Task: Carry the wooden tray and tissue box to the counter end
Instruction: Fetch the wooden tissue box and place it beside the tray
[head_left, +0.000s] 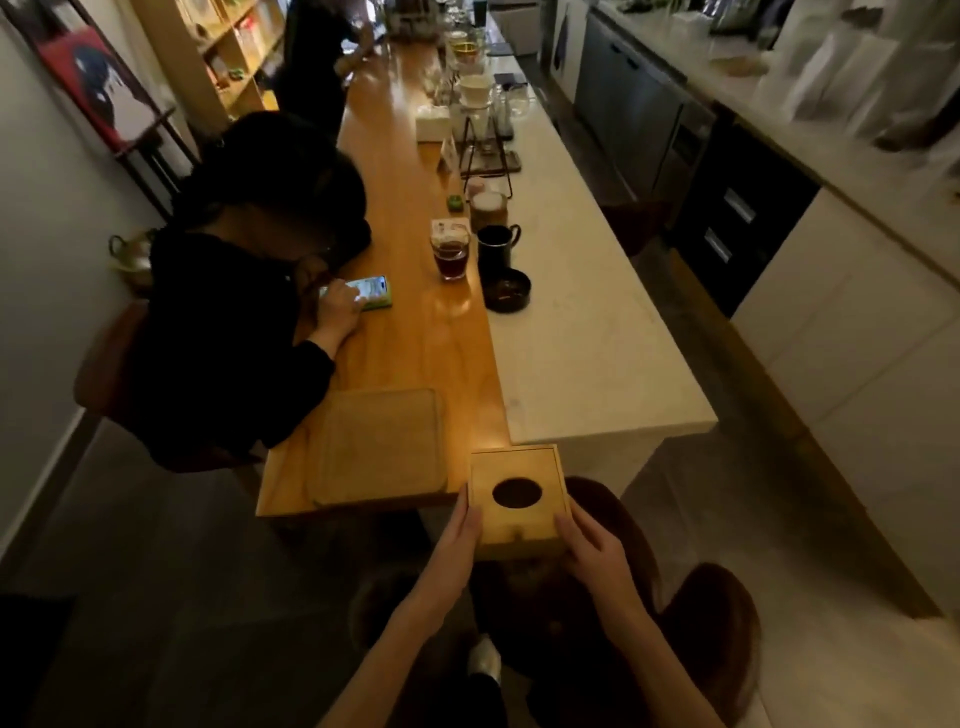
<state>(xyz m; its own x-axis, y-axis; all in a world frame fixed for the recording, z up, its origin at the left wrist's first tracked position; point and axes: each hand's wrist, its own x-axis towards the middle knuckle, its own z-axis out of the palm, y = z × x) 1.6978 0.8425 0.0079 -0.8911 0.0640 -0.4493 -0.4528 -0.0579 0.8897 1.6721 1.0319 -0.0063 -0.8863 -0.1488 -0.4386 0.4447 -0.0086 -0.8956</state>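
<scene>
A square wooden tissue box (517, 501) with a dark oval hole in its lid is held at the near end of the counter, overhanging the counter's corner. My left hand (460, 527) grips its left side and my right hand (589, 545) grips its right front corner. The flat wooden tray (382, 449) lies on the wooden counter (410, 353) just left of the box, close to the near edge.
A seated person in black (234, 312) leans on the counter's left side using a phone (371, 293). Glasses, a black mug (496, 249) and a black dish (506, 291) stand farther along. A white stone top (587, 364) runs along the right. Round stools (711, 634) stand below my arms.
</scene>
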